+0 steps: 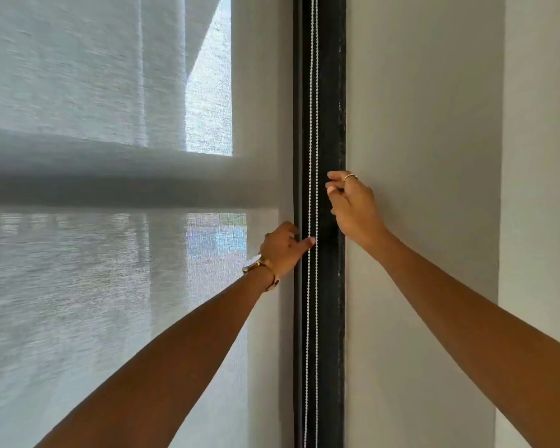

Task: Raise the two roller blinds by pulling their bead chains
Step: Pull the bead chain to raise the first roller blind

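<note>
Bead chain (313, 124) vertical against dark frame (332, 92) — left hand (283, 250) grip pinching it, right hand (349, 205) curled, empty.

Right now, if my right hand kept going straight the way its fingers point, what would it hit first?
Most likely the bead chain. Your right hand has its curled fingers aimed left across the dark frame, just short of the chain; depth is hard to judge.

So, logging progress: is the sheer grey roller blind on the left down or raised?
Down: the sheer grey roller blind covers the glass throughout the view; its bottom edge is out of frame.
</note>
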`<state>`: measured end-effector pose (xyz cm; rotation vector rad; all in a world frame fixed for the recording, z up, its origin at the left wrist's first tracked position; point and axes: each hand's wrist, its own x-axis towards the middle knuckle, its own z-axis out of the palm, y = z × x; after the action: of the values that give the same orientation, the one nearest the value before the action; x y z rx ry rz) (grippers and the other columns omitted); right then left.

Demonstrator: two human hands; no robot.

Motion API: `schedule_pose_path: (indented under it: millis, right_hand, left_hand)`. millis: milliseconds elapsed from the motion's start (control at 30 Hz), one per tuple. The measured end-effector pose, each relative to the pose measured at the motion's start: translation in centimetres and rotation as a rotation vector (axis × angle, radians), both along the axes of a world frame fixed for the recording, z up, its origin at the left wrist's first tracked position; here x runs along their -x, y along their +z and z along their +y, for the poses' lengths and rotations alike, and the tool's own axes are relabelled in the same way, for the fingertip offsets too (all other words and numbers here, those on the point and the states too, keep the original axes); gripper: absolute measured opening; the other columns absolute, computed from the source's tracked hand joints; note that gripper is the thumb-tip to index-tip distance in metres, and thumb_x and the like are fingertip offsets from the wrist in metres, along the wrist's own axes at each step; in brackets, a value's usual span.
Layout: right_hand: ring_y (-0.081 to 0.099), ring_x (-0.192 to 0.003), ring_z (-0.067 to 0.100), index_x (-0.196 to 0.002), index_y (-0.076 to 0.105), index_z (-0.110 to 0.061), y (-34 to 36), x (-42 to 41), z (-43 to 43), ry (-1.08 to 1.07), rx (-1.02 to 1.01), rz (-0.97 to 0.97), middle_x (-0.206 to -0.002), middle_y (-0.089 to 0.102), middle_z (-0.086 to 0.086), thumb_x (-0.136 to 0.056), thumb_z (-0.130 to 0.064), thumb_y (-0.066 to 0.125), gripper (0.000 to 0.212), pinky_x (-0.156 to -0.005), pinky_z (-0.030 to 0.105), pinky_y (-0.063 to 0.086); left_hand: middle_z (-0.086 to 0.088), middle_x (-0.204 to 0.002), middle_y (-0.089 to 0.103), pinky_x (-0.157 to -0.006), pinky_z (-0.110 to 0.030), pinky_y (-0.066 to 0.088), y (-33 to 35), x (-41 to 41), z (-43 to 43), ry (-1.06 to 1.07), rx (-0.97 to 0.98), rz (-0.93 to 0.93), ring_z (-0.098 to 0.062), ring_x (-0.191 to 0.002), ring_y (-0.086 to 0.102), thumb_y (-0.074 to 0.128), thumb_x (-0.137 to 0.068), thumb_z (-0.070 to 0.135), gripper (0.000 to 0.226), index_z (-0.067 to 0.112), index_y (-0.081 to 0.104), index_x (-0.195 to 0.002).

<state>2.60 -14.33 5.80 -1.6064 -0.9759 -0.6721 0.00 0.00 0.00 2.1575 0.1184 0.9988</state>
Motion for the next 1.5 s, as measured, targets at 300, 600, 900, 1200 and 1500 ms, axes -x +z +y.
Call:
schedule_pose_path:
  millis: [300,600,900,1200,1500]
  right_hand:
    - [0.059,-0.101,0.022,-0.128,0.047,-0.012,0.7,0.1,0.5,-0.049,0.041,0.037,-0.115,0.060,0.013,-0.094,-0.022,0.050,0.035,-0.093,0.047,0.052]
    - [0.060,-0.106,0.028,-0.124,0.050,-0.010,4.0,-0.5,0.3,-0.077,0.014,0.077,-0.117,0.062,0.014,-0.095,-0.026,0.046,0.033,-0.095,0.049,0.050]
    - [0.062,-0.105,0.031,-0.114,0.053,-0.010,8.1,-1.0,1.2,0.164,-0.124,0.265,-0.117,0.062,0.017,-0.099,-0.030,0.039,0.028,-0.081,0.039,0.057]
    - [0.062,-0.081,0.024,-0.119,0.055,-0.003,14.6,1.1,2.7,0.433,-0.214,0.397,-0.086,0.067,0.009,-0.100,-0.033,0.033,0.042,-0.074,0.038,0.056]
    - [0.067,-0.085,0.023,-0.118,0.054,-0.007,17.9,3.4,-0.2,0.459,-0.195,0.484,-0.100,0.066,0.010,-0.100,-0.028,0.032,0.035,-0.065,0.036,0.056]
  left_hand:
    - [-0.016,-0.085,0.063,-0.073,-0.040,0.050,-1.3,-3.3,0.3,0.099,-0.087,0.016,-0.034,-0.081,0.062,0.056,-0.090,0.033,0.025,0.013,0.052,-0.075]
    - [-0.002,-0.067,0.056,-0.047,-0.023,0.052,6.8,-1.2,-1.6,-0.353,0.439,-0.235,-0.013,-0.052,0.052,0.046,-0.097,0.024,0.021,0.006,0.056,-0.102]
    - [0.002,-0.056,0.042,-0.049,-0.021,0.031,9.8,-0.5,-4.3,-0.313,0.224,-0.533,-0.010,-0.051,0.037,0.034,-0.093,0.004,0.035,0.014,0.051,-0.065]
    - [0.012,-0.053,0.042,-0.044,-0.008,0.032,6.9,-1.7,-6.1,-0.235,0.158,-0.696,-0.001,-0.047,0.040,0.034,-0.098,0.018,0.040,0.025,0.042,-0.060]
    - [0.009,-0.052,0.036,-0.047,-0.016,0.026,-2.9,-0.4,-7.3,-0.333,0.238,-0.389,-0.006,-0.048,0.029,0.033,-0.100,0.014,0.041,0.020,0.042,-0.060]
